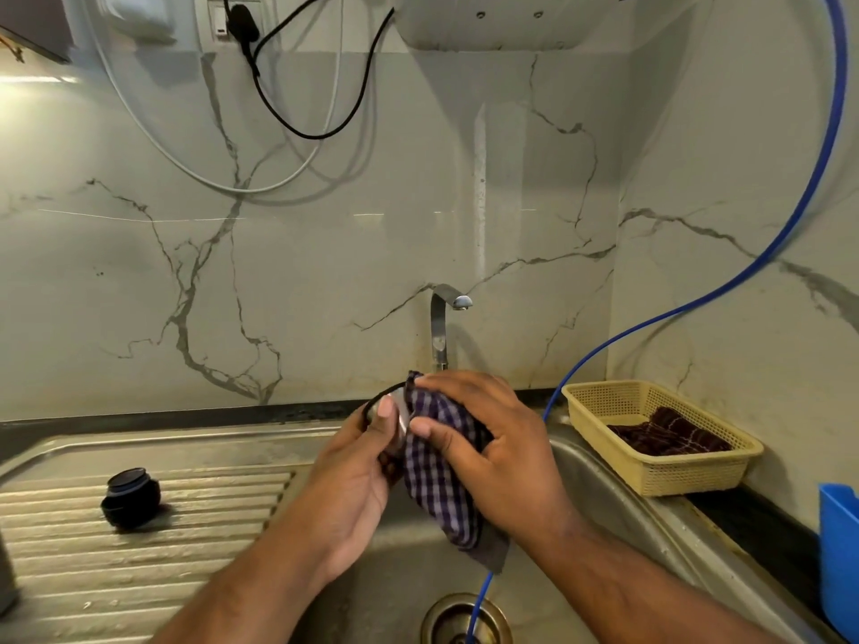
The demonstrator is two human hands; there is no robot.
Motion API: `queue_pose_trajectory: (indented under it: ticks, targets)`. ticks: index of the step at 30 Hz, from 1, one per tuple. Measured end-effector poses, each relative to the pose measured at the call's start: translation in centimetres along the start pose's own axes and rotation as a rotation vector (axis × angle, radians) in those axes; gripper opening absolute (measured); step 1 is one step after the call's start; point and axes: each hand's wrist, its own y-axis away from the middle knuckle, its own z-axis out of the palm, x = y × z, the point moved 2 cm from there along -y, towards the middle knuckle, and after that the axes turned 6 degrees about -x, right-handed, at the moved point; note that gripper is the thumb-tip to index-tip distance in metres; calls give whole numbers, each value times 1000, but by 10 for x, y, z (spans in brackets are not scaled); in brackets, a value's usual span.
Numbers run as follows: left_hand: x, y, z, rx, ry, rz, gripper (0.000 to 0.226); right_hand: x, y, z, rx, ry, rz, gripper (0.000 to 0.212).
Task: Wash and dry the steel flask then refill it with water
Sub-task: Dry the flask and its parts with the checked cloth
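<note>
Over the sink basin I hold the steel flask, of which only a strip of bright metal and a black loop near its top show. My left hand grips the flask from the left, thumb up along its side. A purple checked cloth is wrapped round the flask. My right hand grips the cloth against the flask, fingers curled over the top. The flask's black cap stands on the ribbed steel draining board at the left.
A steel tap rises from the back edge behind my hands. A thin blue hose runs down the wall into the drain. A yellow plastic basket with a dark cloth sits at the right. A blue container stands at the right edge.
</note>
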Motion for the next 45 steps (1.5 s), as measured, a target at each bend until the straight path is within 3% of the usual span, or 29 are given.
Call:
queue_pose_trajectory:
  ticks: [3, 8, 12, 16, 19, 23, 26, 30, 35, 39, 42, 45]
  targets:
    - [1, 1, -1, -26, 57, -50, 39, 3, 0, -1, -4, -6, 110, 43]
    - [5, 3, 3, -13, 101, -69, 48, -11, 1, 7, -106, 42, -73, 43]
    - [6, 1, 1, 58, 69, -39, 45, 2, 0, 0, -26, -53, 111, 41]
    - [9, 3, -1, 25, 197, -72, 44, -10, 1, 3, -87, 10, -7, 46]
    - [10, 4, 2, 20, 115, -43, 42, -8, 1, 6, -131, -19, -23, 45]
    - [8, 4, 4, 56, 68, -25, 34, -2, -1, 2, -29, -159, 155, 43]
    - [11, 3, 1, 58, 164, -44, 39, -8, 0, 1, -16, -21, 81, 44]
    - [10, 6, 5, 21, 168, -79, 42, -13, 2, 6, -129, 39, -35, 47]
    - [9, 9, 11, 28, 62, -82, 45, -10, 2, 5, -73, -112, 98, 44]
    - [11, 8, 8, 22, 77, -122, 49, -17, 5, 10, -131, -10, -2, 46]
    - [12, 7, 6, 30, 46, -86, 43, -9, 2, 8, -87, -104, 108, 46]
    - [12, 5, 2, 50, 70, -66, 38, -8, 2, 4, -49, -32, 124, 48]
